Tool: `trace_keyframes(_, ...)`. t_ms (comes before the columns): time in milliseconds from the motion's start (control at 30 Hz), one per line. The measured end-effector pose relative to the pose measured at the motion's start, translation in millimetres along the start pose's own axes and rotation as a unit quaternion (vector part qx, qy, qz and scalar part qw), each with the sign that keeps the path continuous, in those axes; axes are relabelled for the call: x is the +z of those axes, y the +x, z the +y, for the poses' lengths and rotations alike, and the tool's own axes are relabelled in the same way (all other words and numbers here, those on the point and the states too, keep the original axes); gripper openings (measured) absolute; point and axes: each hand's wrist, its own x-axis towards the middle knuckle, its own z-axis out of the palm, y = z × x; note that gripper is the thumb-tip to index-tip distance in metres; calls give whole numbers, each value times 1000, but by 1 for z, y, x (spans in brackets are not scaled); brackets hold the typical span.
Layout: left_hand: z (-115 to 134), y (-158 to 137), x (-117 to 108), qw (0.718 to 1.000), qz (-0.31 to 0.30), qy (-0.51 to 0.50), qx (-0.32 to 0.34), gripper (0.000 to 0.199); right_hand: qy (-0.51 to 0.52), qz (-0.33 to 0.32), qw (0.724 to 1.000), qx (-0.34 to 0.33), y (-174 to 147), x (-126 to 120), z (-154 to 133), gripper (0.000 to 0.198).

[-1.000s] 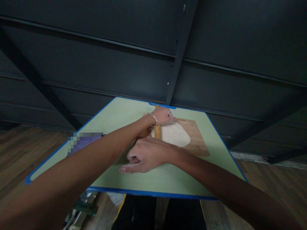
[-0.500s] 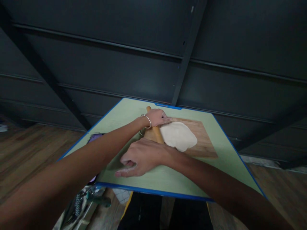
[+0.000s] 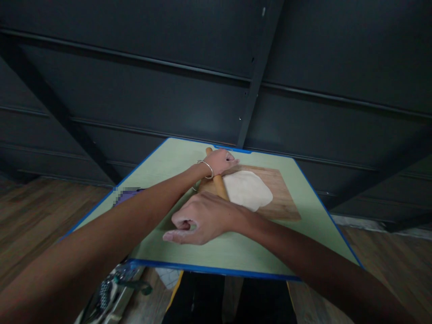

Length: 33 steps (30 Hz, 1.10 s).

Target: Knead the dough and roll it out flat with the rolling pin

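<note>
A wooden rolling pin (image 3: 221, 189) lies across the left part of a wooden cutting board (image 3: 283, 202). Beside it on the right is a flat, pale sheet of dough (image 3: 248, 189), rolled into an uneven round. My left hand (image 3: 220, 161), with a silver bangle at the wrist, grips the pin toward its far end. At the near end, my right hand (image 3: 200, 219) is curled over the pin, its thumb pointing left; that end of the pin is hidden beneath it. Pale flour or dough residue shows on the fingers.
The board rests on a pale green table (image 3: 182, 155) with a blue edge. A purple item (image 3: 126, 196) is partly behind my left forearm. Assorted gear (image 3: 118, 288) sits low at the left on a wooden floor. Dark panels (image 3: 168, 99) rise behind the table.
The whole view has shifted slightly. My right hand's curl has loosened a little, with a wider gap above the thumb. Both hands stay on the rolling pin and the dough looks much the same.
</note>
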Motion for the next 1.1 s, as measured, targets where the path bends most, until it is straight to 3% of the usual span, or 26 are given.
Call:
trace_keyframes(167, 13, 13, 5, 1000, 13, -13, 7, 56, -23, -17, 999, 24, -10, -2, 6, 51)
trace_keyframes(333, 27, 21, 9, 1000, -18, -12, 14, 55, -60, -55, 997, 18, -11, -5, 5, 50)
trace_keyframes(600, 28, 26, 14, 999, -42, 10, -4, 50, -72, -50, 996, -8, -13, -6, 10, 46)
trace_keyframes(833, 32, 35, 20, 998, -54, 10, -25, 48, -62, -57, 996, 18, -17, -9, 10, 50)
trace_keyframes(1100, 46, 41, 24, 985, -78, 150, -23, 39, -78, -45, 996, 28, -28, -12, 14, 48)
